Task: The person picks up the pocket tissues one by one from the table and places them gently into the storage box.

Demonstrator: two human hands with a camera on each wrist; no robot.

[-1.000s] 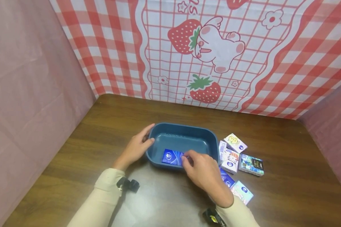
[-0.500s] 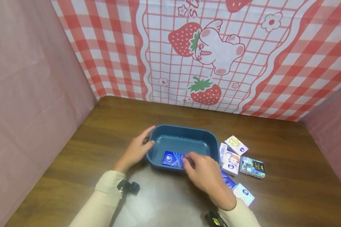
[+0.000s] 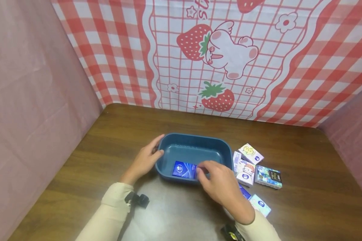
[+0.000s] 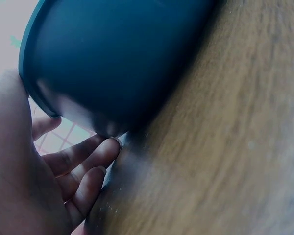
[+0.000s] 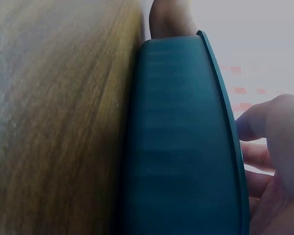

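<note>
Blue rect. pkt [image 3: 184,170] w/ white logo, face-up in teal tub [image 3: 196,140], nr front wall.

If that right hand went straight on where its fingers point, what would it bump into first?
Most likely the blue packet in the tray: the fingertips of the right hand are right at its end. Whether they already grip it is hard to tell.
</note>
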